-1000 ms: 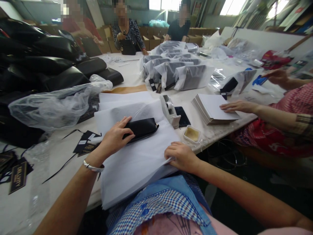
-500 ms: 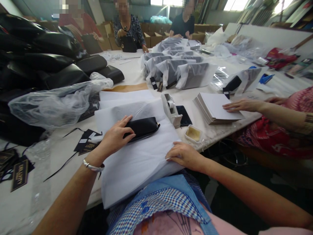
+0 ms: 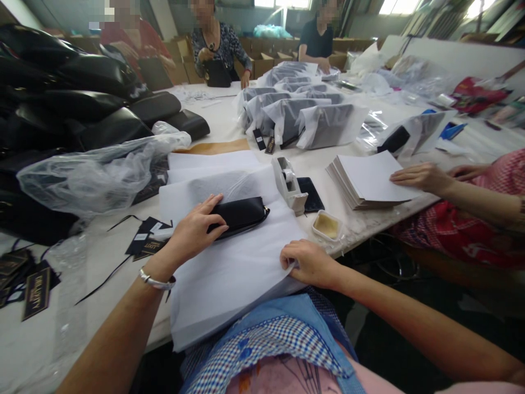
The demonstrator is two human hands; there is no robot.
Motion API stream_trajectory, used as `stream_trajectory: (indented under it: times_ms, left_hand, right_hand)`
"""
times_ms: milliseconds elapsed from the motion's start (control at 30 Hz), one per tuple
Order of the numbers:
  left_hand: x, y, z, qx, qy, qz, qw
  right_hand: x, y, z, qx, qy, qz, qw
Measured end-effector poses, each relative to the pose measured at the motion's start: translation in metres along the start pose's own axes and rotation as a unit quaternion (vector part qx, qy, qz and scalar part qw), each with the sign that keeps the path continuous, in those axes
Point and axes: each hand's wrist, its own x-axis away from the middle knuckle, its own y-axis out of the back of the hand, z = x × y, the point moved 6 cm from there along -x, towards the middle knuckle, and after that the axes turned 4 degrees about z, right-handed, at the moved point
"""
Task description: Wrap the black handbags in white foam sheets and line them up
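A small black pouch (image 3: 241,215) with a zip end at its right lies on sheets of white tissue paper (image 3: 229,282). My left hand (image 3: 194,227) grips the pouch's left end, fingers over the far side and thumb at the near side. At the right edge of the paper, my right hand (image 3: 307,264) has its fingers curled and pinches the sheet's corner. The paper hangs over the table's front edge onto my lap. Just beyond the pouch stands a white tape dispenser (image 3: 288,186), beside a dark flat phone-like object (image 3: 310,195).
Black bags (image 3: 94,98) are heaped at left behind clear plastic (image 3: 102,169). Hang tags (image 3: 143,238) lie near my left wrist. Paper-wrapped bags (image 3: 324,123) stand beyond. A co-worker's hand (image 3: 420,178) rests on a card stack (image 3: 367,178); a small tub (image 3: 326,225) is nearer. More people sit opposite.
My right hand has curled its fingers more tightly and lifted the paper's corner slightly. My left hand stays on the pouch. The co-worker's hand has slid right on the card stack.
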Motion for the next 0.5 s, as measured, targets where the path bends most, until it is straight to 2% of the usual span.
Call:
stream_trajectory:
  times_ms: [200, 500]
  left_hand:
    - [0.0002, 0.0007, -0.0007, 0.001, 0.003, -0.001, 1.0]
    - [-0.0006, 0.0002, -0.0002, -0.002, 0.006, 0.003, 1.0]
  right_hand:
    - [-0.001, -0.0003, -0.0028, -0.022, -0.024, 0.047, 0.998]
    - [-0.0017, 0.004, 0.0033, -0.028, 0.011, 0.087, 0.996]
